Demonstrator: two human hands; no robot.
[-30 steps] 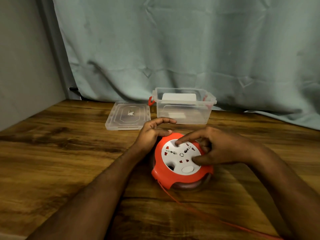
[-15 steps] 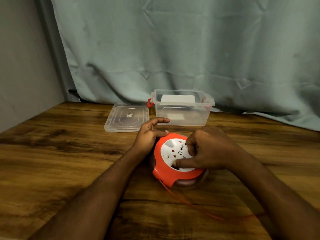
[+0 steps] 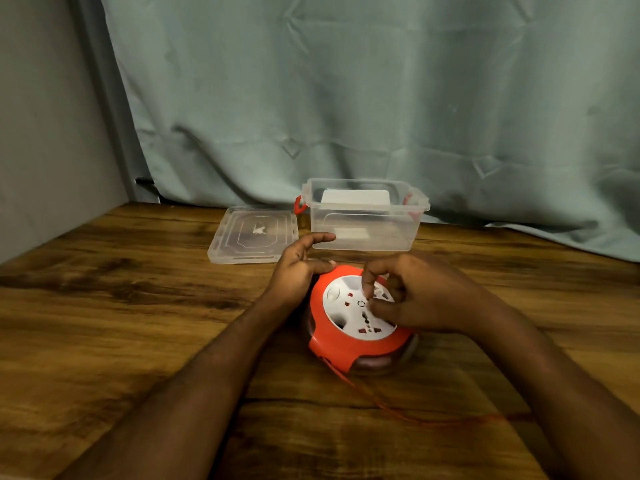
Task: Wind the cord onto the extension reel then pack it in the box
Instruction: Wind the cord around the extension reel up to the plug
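Right hand (image 3: 420, 294) over the white socket face of the extension reel (image 3: 356, 323), fingers curled, index fingertip and thumb pressed onto the white disc near its centre; whether anything is actually pinched between them cannot be told. Left hand (image 3: 298, 268) against the reel's far-left orange rim, thumb laid along the rim, fingers relaxed and lifted clear, clamped on nothing. Reel flat on the wooden table (image 3: 104, 323), roughly mid-frame, orange housing above a clear lower drum. Thin orange cord (image 3: 374, 398) out from the reel's near edge, trailing toward the right across the table, blurred along its length. Behind the reel, well apart from it, clear plastic box (image 3: 363, 233) with red latches, open on top, a white item inside. Clear lid (image 3: 254, 235) flat on the table just left of the box. Pale green curtain (image 3: 346, 98) behind everything.
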